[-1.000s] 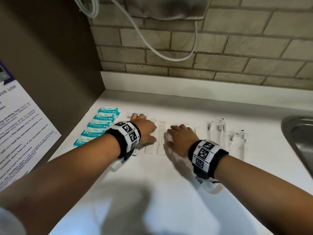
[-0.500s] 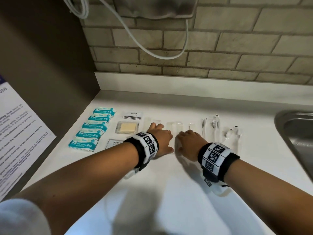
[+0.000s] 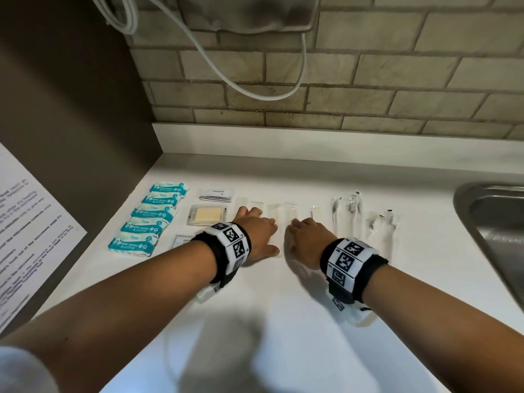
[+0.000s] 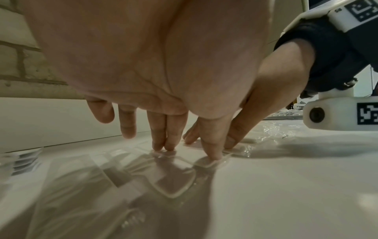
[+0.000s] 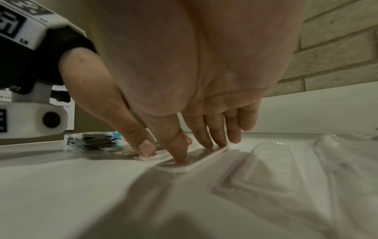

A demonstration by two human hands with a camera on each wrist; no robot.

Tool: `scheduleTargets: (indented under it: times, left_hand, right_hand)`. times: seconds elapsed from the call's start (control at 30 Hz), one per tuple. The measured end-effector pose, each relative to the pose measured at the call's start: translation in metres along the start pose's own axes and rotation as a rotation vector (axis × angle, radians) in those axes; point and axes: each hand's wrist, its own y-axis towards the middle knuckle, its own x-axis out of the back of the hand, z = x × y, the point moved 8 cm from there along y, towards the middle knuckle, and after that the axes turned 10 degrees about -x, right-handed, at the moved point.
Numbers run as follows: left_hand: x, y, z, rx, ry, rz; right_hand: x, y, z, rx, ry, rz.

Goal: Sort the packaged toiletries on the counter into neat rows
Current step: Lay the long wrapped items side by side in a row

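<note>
Both hands lie palm down side by side on a row of flat clear-wrapped packets (image 3: 283, 212) in the middle of the white counter (image 3: 283, 321). My left hand (image 3: 256, 235) presses straight fingertips (image 4: 163, 145) and thumb onto one clear packet (image 4: 174, 181). My right hand (image 3: 306, 239) presses its thumb and fingertips (image 5: 208, 142) on a flat white packet (image 5: 196, 161). The two thumbs nearly touch. Neither hand grips anything.
Several teal wipe packs (image 3: 154, 217) form a column at the left. Beside them lie a toothpaste sachet (image 3: 217, 194), a yellow packet (image 3: 207, 215) and a half-hidden sachet (image 3: 181, 241). Clear-wrapped items (image 3: 347, 211) lie to the right, and a steel sink (image 3: 493, 222) beyond them.
Both hands slid rightward along the row, uncovering the column of sachets beside the wipes. Over the last half second they have hardly moved.
</note>
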Motion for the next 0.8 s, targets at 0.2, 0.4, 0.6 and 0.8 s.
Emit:
scheduleTargets:
  times: [0.2,0.4,0.6,0.8]
  left_hand:
    - [0.001,-0.001,0.0,0.009,-0.021,-0.002]
    - [0.01,-0.002,-0.003,0.006,-0.022,-0.031]
    - [0.017,0.01,-0.024,-0.055,-0.05,-0.056]
    - [0.011,0.019,-0.047,-0.07,-0.003,-0.003]
  right_hand:
    - [-0.001,0.0,-0.001,0.01,-0.003,-0.009]
    - [0.002,-0.003,-0.009,0.007,0.013,-0.025]
    - [0.015,-0.008,-0.039,-0.099,-0.04,-0.08]
    - [0.011,-0.017,-0.054,-0.131,-0.025,-0.043]
